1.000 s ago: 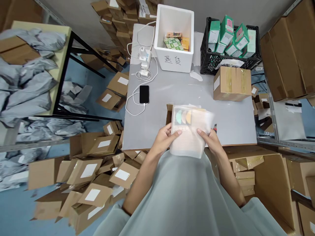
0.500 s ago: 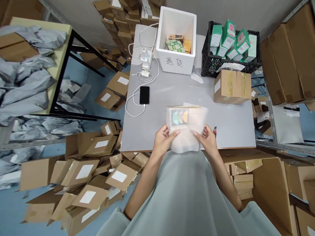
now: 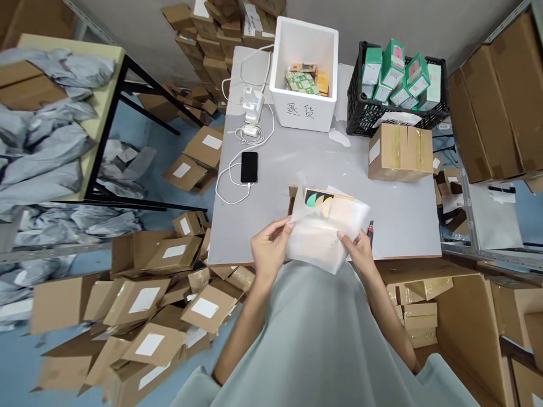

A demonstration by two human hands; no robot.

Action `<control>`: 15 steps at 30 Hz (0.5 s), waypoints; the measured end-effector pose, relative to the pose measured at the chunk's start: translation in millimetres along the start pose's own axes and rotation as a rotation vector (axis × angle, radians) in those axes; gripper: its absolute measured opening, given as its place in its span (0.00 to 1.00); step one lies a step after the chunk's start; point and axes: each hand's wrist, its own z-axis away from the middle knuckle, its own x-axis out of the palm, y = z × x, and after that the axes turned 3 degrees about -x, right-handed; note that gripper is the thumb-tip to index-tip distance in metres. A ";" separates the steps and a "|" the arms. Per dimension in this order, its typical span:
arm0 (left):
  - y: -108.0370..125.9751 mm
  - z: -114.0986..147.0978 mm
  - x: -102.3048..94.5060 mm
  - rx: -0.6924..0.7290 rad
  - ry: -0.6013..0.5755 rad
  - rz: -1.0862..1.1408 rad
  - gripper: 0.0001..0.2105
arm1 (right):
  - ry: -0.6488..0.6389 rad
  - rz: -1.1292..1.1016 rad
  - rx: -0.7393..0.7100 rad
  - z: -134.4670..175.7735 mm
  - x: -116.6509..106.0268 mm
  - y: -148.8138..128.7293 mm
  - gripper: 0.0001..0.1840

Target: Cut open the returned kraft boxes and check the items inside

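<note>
Cardboard boxes lie heaped on blue floor beyond the left edge of the grey tabletop. At the middle of its near edge, a translucent packet is held between both hands, its lower end reaching past that edge; whether it touches the surface cannot be told. The left hand pinches the packet's left side between thumb and fingers, and the right hand grips its right side, thumb on top. A printed panel with green, cream and yellow shapes shows at its far end. Just beside the right hand lies a red-and-black tool. Near the left edge rests a phone on a white cable. Along the far edge stand a white foam box and, toward the right corner, a black crate of green cartons, with a taped carton in front.
</note>
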 end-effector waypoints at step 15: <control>-5.0 35.0 57.3 0.418 -0.497 -0.245 0.16 | -0.019 -0.275 0.101 6.1 15.6 9.9 0.23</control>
